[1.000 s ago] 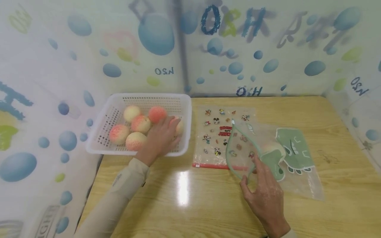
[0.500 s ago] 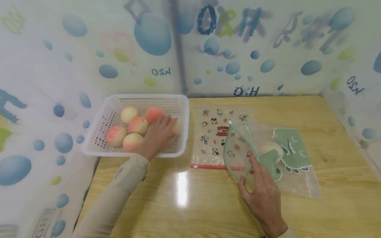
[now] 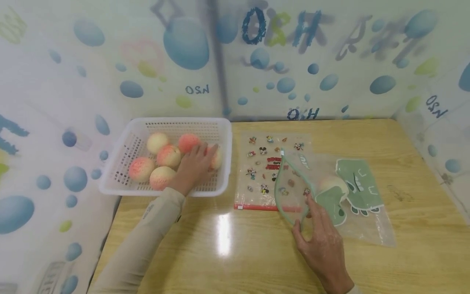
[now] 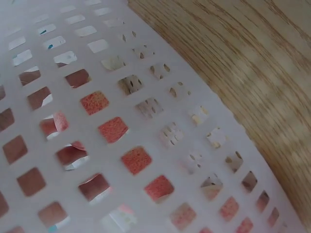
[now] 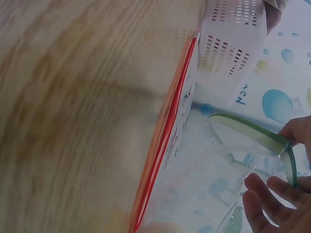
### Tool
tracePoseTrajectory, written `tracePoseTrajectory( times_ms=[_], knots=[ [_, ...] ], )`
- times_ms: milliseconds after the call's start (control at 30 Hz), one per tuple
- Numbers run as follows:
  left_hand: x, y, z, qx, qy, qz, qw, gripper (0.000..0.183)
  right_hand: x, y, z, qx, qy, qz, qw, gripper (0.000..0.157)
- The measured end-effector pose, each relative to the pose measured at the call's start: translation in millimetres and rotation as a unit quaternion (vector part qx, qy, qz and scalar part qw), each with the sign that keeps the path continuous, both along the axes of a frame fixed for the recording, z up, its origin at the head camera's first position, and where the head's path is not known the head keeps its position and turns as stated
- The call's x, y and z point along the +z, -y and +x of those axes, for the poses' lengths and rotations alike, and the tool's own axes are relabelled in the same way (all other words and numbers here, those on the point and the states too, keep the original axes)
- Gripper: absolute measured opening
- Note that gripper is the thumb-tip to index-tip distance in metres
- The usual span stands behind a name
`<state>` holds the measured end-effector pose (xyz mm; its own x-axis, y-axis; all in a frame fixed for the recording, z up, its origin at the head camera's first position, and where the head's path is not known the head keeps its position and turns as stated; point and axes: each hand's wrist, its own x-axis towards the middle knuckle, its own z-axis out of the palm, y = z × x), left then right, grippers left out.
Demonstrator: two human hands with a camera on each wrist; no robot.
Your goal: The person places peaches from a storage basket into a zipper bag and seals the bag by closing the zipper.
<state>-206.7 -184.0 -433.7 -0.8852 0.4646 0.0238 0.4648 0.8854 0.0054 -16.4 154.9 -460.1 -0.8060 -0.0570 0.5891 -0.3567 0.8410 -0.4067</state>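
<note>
In the head view my left hand [image 3: 196,165] reaches into a white plastic basket [image 3: 165,194]. Its fingers lie around a peach [image 3: 216,158] at the basket's right side, partly covered by the hand. Several other pink and yellow peaches [image 3: 142,169] sit to the left. My right hand [image 3: 323,245] holds the green rim of a clear zip bag [image 3: 371,228] with a green dinosaur print, thumb and fingers at the edge. The bag's mouth gapes to the left. Inside it, one pale peach [image 3: 332,183] shows. The right wrist view shows the thumb on the green rim [image 5: 262,131].
A second clear zip bag [image 3: 253,167] with cartoon prints and a red zip lies flat between basket and dinosaur bag, partly under the latter. The wooden table [image 3: 238,265] meets patterned walls [image 3: 191,45] at back and sides. Through the basket's holes [image 4: 112,128], peaches show in the left wrist view.
The head view has shifted slightly, so everything sits a little further left. My left hand has settled lower on the peach, uncovering more of it. My right hand keeps its hold on the bag.
</note>
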Motion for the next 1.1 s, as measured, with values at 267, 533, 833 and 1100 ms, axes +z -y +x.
tracePoseTrajectory(
  times_ms=[267,533,833,1100],
  knots=[
    [-2.0,2.4,3.7,-0.009,-0.035,0.013,0.9993,0.075,-0.6,0.1,3.2,0.001,0.000,0.007,1.000,0.071],
    [-2.4,3.3,4.6,-0.025,-0.076,0.029,0.9964,0.070,-1.5,-0.3,2.4,0.006,0.006,-0.004,1.000,0.068],
    [-3.6,8.1,7.2,-0.031,-0.086,0.029,0.9954,0.066,-2.2,-0.4,2.3,0.002,-0.003,-0.002,1.000,0.068],
    [2.6,10.2,9.8,-0.035,-0.062,0.041,0.9966,0.068,-2.0,-0.4,1.6,0.000,-0.012,0.000,1.000,0.069]
  ],
)
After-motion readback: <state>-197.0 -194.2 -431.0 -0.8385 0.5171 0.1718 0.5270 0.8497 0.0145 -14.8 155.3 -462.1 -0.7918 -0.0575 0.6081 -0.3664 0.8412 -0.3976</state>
